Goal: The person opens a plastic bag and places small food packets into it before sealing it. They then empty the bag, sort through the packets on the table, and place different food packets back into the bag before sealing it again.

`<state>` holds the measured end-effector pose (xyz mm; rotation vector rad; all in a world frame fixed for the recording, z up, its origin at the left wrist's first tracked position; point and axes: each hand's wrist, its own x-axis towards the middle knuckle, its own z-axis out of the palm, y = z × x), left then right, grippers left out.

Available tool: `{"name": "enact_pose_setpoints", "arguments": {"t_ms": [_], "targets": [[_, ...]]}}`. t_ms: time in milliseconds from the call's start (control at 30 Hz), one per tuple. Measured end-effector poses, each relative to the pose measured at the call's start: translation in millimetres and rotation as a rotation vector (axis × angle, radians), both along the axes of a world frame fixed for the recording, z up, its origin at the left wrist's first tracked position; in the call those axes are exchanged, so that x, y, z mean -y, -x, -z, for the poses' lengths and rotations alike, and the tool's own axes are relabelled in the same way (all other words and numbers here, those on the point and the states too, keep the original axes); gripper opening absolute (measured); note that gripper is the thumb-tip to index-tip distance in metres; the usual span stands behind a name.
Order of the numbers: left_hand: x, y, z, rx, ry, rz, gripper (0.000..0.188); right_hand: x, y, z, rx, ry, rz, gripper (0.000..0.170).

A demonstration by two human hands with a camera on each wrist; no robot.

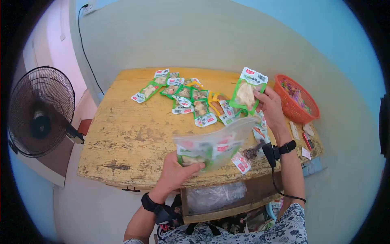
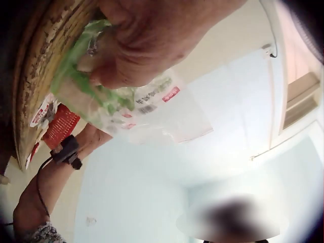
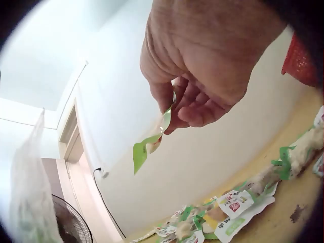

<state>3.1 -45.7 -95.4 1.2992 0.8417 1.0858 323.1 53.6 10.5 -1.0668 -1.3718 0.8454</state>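
Note:
In the head view the left hand (image 1: 174, 173) grips a clear zip bag (image 1: 223, 148) near the table's front edge, its thumb over the green-and-white packets inside. Above the table at the right, the right hand (image 1: 270, 107) pinches one green-edged packet (image 1: 245, 92) by its side. The left wrist view has the left hand (image 2: 147, 45) closed round the bag (image 2: 167, 119). Seen edge-on in the right wrist view, the packet (image 3: 147, 149) hangs from the thumb and fingers of the right hand (image 3: 202, 66). Several similar packets (image 1: 183, 92) lie spread on the table.
A red basket (image 1: 296, 99) of small wrapped items stands at the table's right. Near it lie a red object (image 1: 308, 141) and a white card (image 1: 306, 153). Under the worn yellow table (image 1: 118, 134), an open drawer (image 1: 227, 213) holds clear plastic. A black fan (image 1: 40, 112) stands left.

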Motion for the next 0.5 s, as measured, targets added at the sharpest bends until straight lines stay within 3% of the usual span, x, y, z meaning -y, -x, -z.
{"name": "enact_pose_setpoints", "arguments": {"t_ms": [167,300,500], "targets": [[-0.4,-2.1,-3.8,-0.078,-0.023,0.022,0.040,44.0,-19.8,-6.9,-0.009,-0.146,0.040,0.020],[-2.6,-3.2,2.0,-0.025,-0.051,0.026,0.042,72.8,-13.2,-33.0,-0.294,-0.317,-0.036,0.026],[-2.5,-5.1,3.2,-0.013,-0.067,0.035,0.046,122.2,48.6,-64.5,-0.076,-0.447,-0.212,0.025]]}}
